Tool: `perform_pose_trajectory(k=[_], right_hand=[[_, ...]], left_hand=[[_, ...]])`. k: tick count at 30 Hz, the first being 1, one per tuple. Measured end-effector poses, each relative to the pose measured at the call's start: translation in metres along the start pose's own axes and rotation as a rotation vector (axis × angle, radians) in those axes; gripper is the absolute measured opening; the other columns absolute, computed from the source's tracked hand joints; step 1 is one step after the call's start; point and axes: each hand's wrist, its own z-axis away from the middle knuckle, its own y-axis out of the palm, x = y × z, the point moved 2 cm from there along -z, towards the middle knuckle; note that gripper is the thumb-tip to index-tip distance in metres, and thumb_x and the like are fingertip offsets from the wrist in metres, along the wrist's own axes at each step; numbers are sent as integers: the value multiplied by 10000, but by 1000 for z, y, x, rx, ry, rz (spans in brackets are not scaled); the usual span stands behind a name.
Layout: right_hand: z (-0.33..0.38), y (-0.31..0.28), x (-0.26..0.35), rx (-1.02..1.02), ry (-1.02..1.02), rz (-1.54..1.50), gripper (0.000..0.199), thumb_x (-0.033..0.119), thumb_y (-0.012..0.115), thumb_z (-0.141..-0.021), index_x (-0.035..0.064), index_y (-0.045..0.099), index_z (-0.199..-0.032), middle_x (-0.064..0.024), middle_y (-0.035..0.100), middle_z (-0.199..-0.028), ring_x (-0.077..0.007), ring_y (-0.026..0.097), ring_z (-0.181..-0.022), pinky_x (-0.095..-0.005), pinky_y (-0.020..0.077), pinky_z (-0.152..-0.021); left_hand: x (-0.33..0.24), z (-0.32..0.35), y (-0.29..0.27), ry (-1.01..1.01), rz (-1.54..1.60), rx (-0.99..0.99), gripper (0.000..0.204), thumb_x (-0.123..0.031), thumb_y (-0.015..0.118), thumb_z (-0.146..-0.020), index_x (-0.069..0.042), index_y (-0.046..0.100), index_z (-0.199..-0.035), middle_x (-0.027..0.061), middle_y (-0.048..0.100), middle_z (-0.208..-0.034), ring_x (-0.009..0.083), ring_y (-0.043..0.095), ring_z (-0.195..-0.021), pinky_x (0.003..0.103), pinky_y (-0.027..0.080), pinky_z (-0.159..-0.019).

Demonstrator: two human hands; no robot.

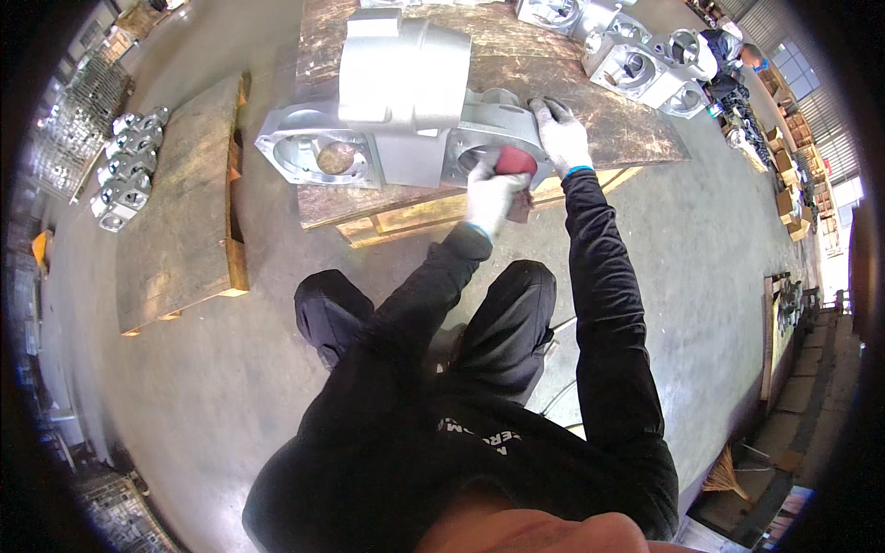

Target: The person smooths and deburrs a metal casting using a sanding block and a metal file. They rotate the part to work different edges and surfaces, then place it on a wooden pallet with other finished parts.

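A large silver metal casting with round openings rests near the front edge of a wooden pallet top. My left hand, in a white glove, is closed around a folded red sheet that looks like sandpaper. It is at the mouth of the casting's right-hand opening, and a brownish flap hangs below the fingers. My gloved right hand lies on the casting's right end with its fingers stretched out. Part of the opening's rim is hidden behind my left hand.
Another large silver casting stands behind the first. More castings sit at the pallet's far right. To the left lies a low wooden pallet, with several castings beyond it. A person is at the far right. Cables lie by my legs.
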Motion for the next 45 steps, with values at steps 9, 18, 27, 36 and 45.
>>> perform_pose_trajectory(k=[9, 18, 27, 36, 45], right_hand=[[61, -19, 4, -393, -129, -421, 518, 333, 585, -1050, -22, 563, -1426, -208, 625, -1415, -301, 608, -1284, -363, 451, -1091], [259, 97, -29, 432, 780, -1911, 649, 580, 608, -1003, 111, 554, -1449, -85, 643, -1346, -282, 600, -1234, -432, 471, -1077], [226, 57, -21, 110, 670, -1618, 646, 545, 571, -1030, 37, 503, -1423, -183, 608, -1344, -310, 620, -1187, -465, 512, -996], [118, 9, -60, -93, 264, -1336, 366, 315, 726, -998, 57, 632, -1239, -38, 685, -1021, -114, 646, -867, -294, 547, -756], [143, 15, -25, -173, 261, -1125, 369, 283, 769, -974, -6, 672, -1180, -35, 712, -1007, -92, 631, -847, -243, 521, -754]], left_hand=[[-31, 10, -4, 786, -2034, 155, 176, -150, 583, -897, -109, 709, -1013, 97, 711, -851, 281, 718, -817, 427, 563, -697], [15, 83, -63, -192, -522, -37, 533, -136, 761, -874, 6, 572, -1351, 109, 705, -1151, 211, 675, -1030, 342, 539, -904], [-50, 104, -44, 1052, -1303, -268, 682, -293, 811, -868, -14, 543, -1429, 226, 529, -1430, 367, 603, -1208, 488, 516, -1030], [-242, 65, -12, 1043, -988, -425, 455, -284, 534, -1070, 20, 543, -1407, 201, 596, -1341, 285, 615, -1033, 395, 492, -931], [-265, 5, -18, 1188, -999, -565, 459, -326, 531, -1075, 92, 719, -1040, 182, 752, -873, 234, 692, -797, 369, 538, -766]])
